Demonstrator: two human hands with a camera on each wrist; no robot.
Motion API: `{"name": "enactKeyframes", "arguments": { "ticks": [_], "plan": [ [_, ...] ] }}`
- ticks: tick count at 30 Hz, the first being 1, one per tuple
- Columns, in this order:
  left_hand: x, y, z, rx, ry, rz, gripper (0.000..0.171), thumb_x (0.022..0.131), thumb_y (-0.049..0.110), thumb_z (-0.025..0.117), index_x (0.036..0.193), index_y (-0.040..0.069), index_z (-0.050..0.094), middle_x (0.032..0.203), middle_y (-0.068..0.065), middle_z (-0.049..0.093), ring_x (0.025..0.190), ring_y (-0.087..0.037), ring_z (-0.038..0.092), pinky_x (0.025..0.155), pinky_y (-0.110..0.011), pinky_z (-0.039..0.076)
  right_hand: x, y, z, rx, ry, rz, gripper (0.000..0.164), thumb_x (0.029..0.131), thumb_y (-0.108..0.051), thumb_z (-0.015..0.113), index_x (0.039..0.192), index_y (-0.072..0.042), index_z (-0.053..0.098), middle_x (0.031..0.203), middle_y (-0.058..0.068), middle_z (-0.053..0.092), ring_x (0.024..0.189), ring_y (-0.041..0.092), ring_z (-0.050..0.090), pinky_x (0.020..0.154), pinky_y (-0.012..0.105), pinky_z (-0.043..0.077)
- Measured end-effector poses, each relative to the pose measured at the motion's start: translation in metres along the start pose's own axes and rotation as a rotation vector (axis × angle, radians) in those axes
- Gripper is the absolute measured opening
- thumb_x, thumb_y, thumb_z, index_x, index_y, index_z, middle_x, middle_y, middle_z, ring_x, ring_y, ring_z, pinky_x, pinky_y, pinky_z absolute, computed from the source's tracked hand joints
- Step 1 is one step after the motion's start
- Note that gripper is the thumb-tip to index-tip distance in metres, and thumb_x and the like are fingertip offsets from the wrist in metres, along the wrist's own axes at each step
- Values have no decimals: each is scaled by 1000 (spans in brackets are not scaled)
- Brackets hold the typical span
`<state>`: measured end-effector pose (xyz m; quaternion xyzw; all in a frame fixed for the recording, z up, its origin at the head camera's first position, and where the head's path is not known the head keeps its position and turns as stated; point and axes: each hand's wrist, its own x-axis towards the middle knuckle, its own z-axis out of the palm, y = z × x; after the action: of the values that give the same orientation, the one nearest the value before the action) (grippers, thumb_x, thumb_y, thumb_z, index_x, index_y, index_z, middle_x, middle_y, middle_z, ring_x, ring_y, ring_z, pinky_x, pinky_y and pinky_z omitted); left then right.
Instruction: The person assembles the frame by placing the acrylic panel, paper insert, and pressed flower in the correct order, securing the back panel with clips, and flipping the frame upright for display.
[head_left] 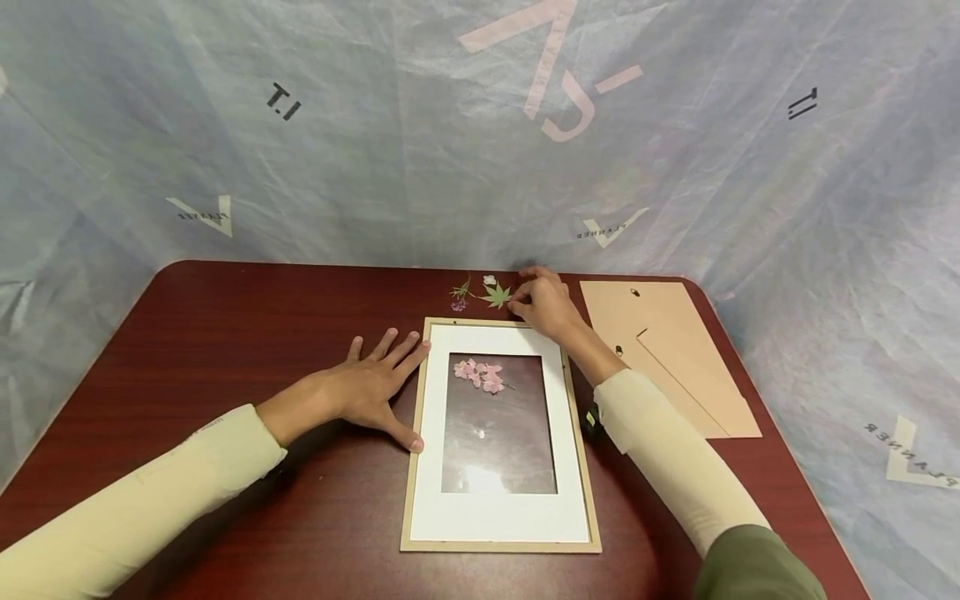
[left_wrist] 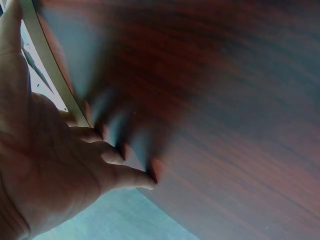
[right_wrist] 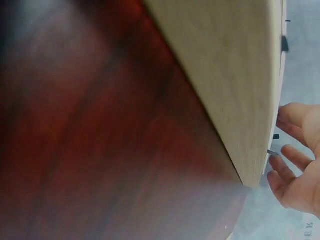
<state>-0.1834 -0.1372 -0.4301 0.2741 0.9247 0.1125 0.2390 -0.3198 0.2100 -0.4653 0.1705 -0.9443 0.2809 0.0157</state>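
Observation:
A light wood picture frame (head_left: 411,500) lies on the table, with a white mat (head_left: 498,518) inside it. Pink pressed blossoms (head_left: 480,375) rest near the top of the mat's window. My left hand (head_left: 369,387) is spread flat beside the frame, its thumb and index fingertip touching the left edge. Beyond the frame's top edge, my right hand (head_left: 549,307) reaches over the corner, fingertips right at a green maple-shaped leaf (head_left: 497,295). Thumb and fingers of that hand (right_wrist: 297,165) stand apart in the right wrist view, next to the frame's wooden side (right_wrist: 225,65).
Left of the leaf lie a small white flower (head_left: 489,280), a purple flower (head_left: 459,306) and a thin green sprig (head_left: 461,290). A tan backing board (head_left: 675,358) lies at the right. A small black object (head_left: 592,419) sits by the frame, under my right forearm. Printed sheeting (head_left: 405,167) surrounds the table.

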Motion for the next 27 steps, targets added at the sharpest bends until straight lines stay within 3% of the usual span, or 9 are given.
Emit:
{"name": "enactKeyframes", "arguments": {
  "ticks": [4, 7, 9, 15, 16, 25, 27],
  "plan": [
    [0, 0, 0, -5, 1, 0, 159, 73, 89, 88, 184, 19, -2, 192, -17, -4, 177, -50, -9, 131, -88, -2, 3, -3, -1, -29, -19, -12, 16, 107, -21, 78, 102, -11, 90, 167, 16, 58, 163, 44, 42, 122, 69, 36],
    [0, 0, -1, -2, 1, -1, 159, 73, 88, 88, 184, 18, -2, 192, -18, -4, 177, -50, -9, 131, -88, -2, -4, -27, -14, -59, -54, -16, 14, 105, -11, 78, 104, -4, 89, 166, 21, 58, 159, 48, 46, 119, 70, 39],
    [1, 0, -1, 2, -1, -4, 159, 73, 89, 88, 184, 18, -2, 192, -18, -4, 177, -50, -9, 131, -88, -2, 3, -17, -11, -79, -62, -43, 17, 107, -17, 78, 103, -5, 89, 166, 19, 58, 159, 45, 47, 119, 66, 41],
    [2, 1, -1, 13, -9, -5, 159, 73, 90, 87, 184, 18, -3, 192, -17, -5, 177, -50, -10, 131, -88, -1, 8, -17, -13, -151, -99, -53, 20, 109, -19, 76, 101, -5, 88, 167, 18, 58, 158, 45, 49, 118, 63, 43],
    [2, 1, -1, 13, -10, -4, 159, 73, 89, 87, 184, 18, -3, 192, -17, -5, 177, -50, -10, 131, -88, -2, 4, -28, -18, -167, -108, -38, 17, 108, -14, 77, 102, -2, 87, 167, 21, 57, 157, 48, 48, 119, 66, 42],
    [2, 1, -2, 6, -18, -6, 160, 73, 89, 87, 183, 17, -3, 192, -17, -7, 176, -50, -12, 131, -88, -3, 11, -33, -19, -229, -149, -62, 17, 105, -12, 79, 95, -2, 87, 165, 21, 60, 161, 42, 47, 131, 72, 34],
    [1, 0, -3, 7, -17, -8, 160, 73, 89, 87, 183, 17, -3, 192, -17, -7, 176, -50, -12, 131, -88, -3, 20, -24, -14, -227, -145, -81, 17, 103, -12, 79, 89, -5, 86, 165, 19, 60, 161, 41, 46, 131, 73, 33]
  ]
}}
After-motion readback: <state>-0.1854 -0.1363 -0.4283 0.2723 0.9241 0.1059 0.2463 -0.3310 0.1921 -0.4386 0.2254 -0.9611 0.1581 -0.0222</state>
